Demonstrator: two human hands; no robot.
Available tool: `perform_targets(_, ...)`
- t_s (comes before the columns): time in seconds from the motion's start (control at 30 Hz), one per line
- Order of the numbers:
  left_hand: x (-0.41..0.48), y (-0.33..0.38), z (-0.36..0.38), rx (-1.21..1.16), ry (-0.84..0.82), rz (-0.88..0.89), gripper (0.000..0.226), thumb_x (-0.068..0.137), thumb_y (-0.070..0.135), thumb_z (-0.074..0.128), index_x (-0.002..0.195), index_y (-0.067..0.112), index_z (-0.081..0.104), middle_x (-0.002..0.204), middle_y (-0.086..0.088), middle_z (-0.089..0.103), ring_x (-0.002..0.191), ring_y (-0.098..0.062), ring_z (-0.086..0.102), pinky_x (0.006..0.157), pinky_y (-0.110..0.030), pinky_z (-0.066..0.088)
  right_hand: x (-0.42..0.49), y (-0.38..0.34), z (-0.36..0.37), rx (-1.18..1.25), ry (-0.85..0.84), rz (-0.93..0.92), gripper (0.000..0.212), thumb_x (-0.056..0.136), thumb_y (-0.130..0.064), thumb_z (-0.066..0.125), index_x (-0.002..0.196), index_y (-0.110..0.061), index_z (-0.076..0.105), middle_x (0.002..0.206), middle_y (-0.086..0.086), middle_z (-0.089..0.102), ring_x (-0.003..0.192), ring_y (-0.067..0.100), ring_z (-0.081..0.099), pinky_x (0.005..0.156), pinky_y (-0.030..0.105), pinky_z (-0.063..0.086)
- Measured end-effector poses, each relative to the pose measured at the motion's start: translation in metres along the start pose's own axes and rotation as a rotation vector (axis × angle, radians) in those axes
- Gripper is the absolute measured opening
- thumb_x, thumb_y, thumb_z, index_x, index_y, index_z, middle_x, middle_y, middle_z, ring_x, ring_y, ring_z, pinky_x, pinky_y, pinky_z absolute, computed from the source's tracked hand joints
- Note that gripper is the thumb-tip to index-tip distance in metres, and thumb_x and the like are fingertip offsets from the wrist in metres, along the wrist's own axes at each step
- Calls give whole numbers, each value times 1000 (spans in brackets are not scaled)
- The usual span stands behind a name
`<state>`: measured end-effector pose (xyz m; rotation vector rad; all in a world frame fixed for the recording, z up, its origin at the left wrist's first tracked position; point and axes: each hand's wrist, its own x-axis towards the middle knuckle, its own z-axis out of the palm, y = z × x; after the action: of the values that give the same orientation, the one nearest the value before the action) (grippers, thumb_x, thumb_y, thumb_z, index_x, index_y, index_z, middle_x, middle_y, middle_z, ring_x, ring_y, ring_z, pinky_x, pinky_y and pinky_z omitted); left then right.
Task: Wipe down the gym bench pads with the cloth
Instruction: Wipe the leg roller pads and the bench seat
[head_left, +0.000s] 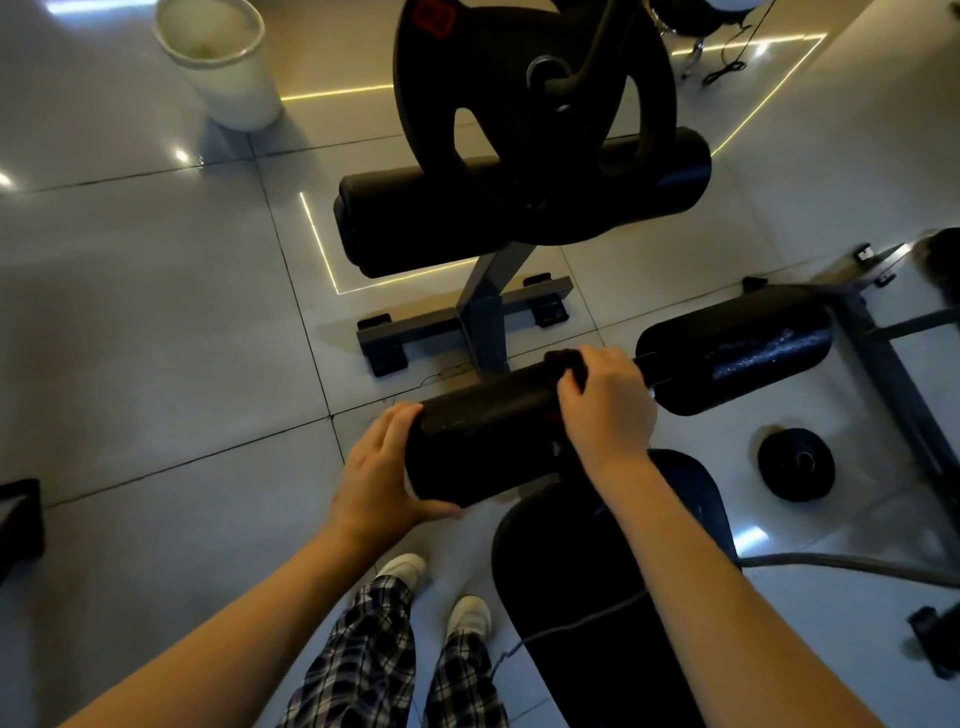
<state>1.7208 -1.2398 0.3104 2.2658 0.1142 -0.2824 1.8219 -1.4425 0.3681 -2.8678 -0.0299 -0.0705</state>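
Glossy pale grey floor tiles (130, 322) with dark grout lines, catching white glints of overhead light and thin yellow light lines (319, 239). White bin (221, 62) at far left; black cable (727, 62) at far right. Small dark weight plate (796, 464) flat on the tiles at right.

Open left hand (382, 467) — right hand (605, 402) seemingly curled

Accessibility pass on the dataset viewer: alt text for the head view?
A person's right hand grips a dark cloth on top of a black foam roller pad while the left hand braces its end. A weight plate and white bin sit beyond.
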Motion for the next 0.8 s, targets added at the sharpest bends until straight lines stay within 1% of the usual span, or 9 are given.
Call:
perform_targets(0.13,-4,-5,9,115,71,85,109,52,53,82,141,14,33,140,-18,46,124,-41,49,99,-57,46,-28,-42,12,73,41,59,16,90,-16,56,105,-10,62,96,6,61,88,18,59,67,19,40)
perform_targets(0.27,-7,-10,16,155,163,129,95,63,21,87,142,6,35,136,-22,48,120,-40,53,94,-57,51,-87,-99,32,154,-23,-295,20,81,-16,66,100,-9,63,89,5,62,76,15,57,57,19,50)
perform_targets(0.33,-7,-10,15,144,157,144,105,53,28,93,139,7,35,135,-22,49,117,-41,55,94,-56,51,-76,-77,30,117,-69,-425,23,81,-16,62,102,-8,64,90,6,62,76,18,58,55,22,51)
perform_targets(0.37,-6,-9,14,150,145,145,112,46,37,94,137,7,36,134,-23,50,116,-43,56,95,-55,49,-63,-58,27,68,-70,-428,21,81,-13,61,101,-8,64,91,7,62,76,19,58,54,24,51)
perform_targets(0.43,-4,-8,13,183,130,150,118,38,48,91,135,7,37,133,-23,51,116,-43,55,97,-51,45,-32,-16,18,19,-10,-255,19,84,-10,60,102,-8,63,93,9,62,78,22,60,56,25,52)
perform_targets(0.5,-4,-10,13,198,122,157,119,38,49,90,136,7,37,134,-21,50,119,-41,52,99,-51,44,-7,15,7,33,62,-19,21,87,-13,58,106,-5,63,97,11,63,85,24,62,63,22,48)
perform_targets(0.57,-3,-10,14,192,111,159,120,38,48,92,136,7,37,134,-22,50,120,-41,51,99,-52,44,-5,14,8,46,99,81,24,87,-14,58,109,-4,62,100,12,63,89,24,62,68,21,44)
perform_targets(0.67,0,-9,13,187,89,144,119,36,47,93,134,8,37,132,-22,51,116,-43,55,97,-53,46,-35,-31,23,93,96,19,27,84,-16,56,108,-6,62,99,9,63,90,20,62,73,17,42)
perform_targets(0.8,3,-13,9,84,94,143,99,58,35,90,138,13,36,136,-15,48,117,-36,55,97,-56,49,-82,-85,36,173,4,-280,25,84,-19,57,104,-7,64,95,7,62,84,17,58,67,18,48)
